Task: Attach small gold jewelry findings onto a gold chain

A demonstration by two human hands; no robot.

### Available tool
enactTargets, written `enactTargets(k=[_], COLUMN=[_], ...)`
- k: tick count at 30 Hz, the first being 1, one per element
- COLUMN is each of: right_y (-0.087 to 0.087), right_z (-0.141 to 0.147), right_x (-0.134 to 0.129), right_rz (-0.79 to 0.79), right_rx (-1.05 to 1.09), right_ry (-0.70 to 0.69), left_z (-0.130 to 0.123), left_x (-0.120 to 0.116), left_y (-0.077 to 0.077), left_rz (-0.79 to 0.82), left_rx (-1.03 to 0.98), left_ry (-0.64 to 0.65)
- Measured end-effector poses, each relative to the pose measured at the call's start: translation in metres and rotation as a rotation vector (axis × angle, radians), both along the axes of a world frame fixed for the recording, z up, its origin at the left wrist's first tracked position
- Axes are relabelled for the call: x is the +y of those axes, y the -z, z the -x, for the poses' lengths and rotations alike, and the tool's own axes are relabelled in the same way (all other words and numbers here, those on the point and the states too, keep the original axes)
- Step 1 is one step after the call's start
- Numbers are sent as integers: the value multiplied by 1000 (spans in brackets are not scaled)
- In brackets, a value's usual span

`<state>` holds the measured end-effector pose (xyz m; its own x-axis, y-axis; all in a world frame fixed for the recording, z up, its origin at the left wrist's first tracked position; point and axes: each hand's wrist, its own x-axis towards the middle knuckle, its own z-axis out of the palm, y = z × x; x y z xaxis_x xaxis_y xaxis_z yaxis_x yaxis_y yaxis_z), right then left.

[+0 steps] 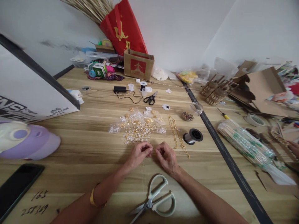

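My left hand and my right hand are held close together just above the table, each with thumb and forefinger pinched. Whatever lies between the fingertips is too small to make out. Faint thread-like lines show on the wood below my left hand, beside a tiny gold piece. Right beyond my fingers spreads a pile of clear and gold beads among small plastic bags. Gold chains and a spool of fine thread lie to the right. Large scissors with pale green handles rest open nearer me.
Black-handled scissors, a tub of mixed beads and a black adapter lie farther back. A phone and a purple-and-white appliance are at left. Wrapped sticks and another person's hand are at right.
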<state>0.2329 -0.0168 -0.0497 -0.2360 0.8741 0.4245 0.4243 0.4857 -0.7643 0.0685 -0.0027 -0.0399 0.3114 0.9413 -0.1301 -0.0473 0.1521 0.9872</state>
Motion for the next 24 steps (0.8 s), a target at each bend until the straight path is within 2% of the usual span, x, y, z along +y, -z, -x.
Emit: enactTargets(k=[9,24], right_y=[-4,-11], right_z=[1,2], right_x=[-3,1], right_rz=[-19,143], right_rx=[-51,117], right_ry=[-7,35], left_z=[-1,-2], left_x=[-3,-4], left_y=[-3,-4], left_rz=[-64,-140], left_rx=[52,119], left_ry=[-21,-37])
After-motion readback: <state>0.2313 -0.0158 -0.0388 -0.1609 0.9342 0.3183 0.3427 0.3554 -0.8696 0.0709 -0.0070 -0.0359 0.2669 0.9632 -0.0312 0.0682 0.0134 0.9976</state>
